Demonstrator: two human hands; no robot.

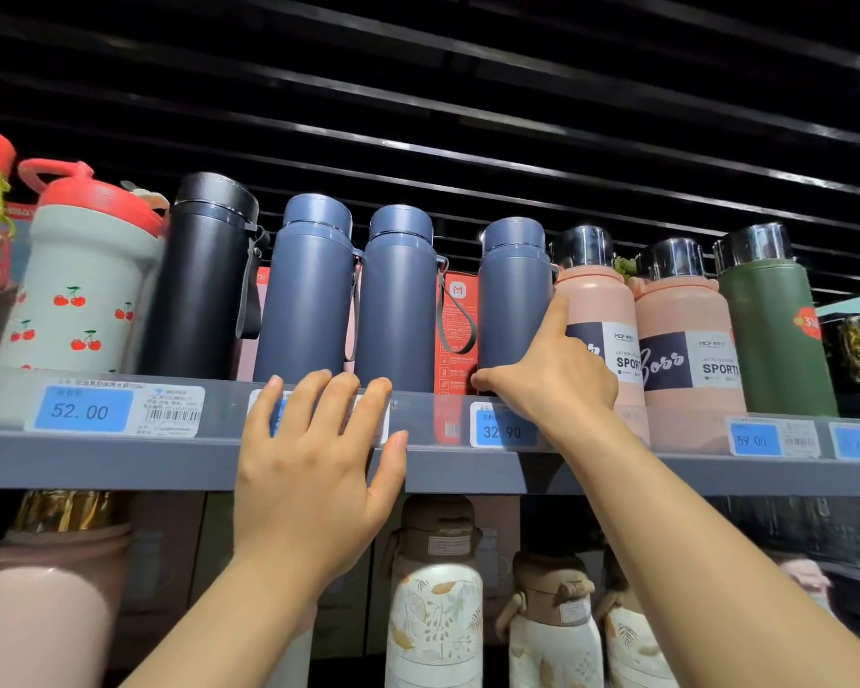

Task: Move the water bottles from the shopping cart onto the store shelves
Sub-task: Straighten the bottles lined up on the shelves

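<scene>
Right hand (554,369) grips blue bottle (515,295) on shelf (120,459).

Dim aisle, dark overhead; wide-angle bending at edges, slight motion blur.

Right hand (547,369) on the rightmost of three blue bottles (515,300) on the upper shelf (120,459): thumb at the bottle's base, index finger up along its right side, next to a pink bottle (599,310). Left hand (309,464) flat with fingers spread, fingertips resting on the shelf's front edge over the price-tag strip, below the other two blue bottles (309,290). Same shelf, left to right: cherry-print bottle with red lid (80,290), black bottle (204,280), the blues, red box (458,330) behind them, two pink bottles, green bottle (775,330); leaf-print bottles (433,613) on the shelf below.
</scene>
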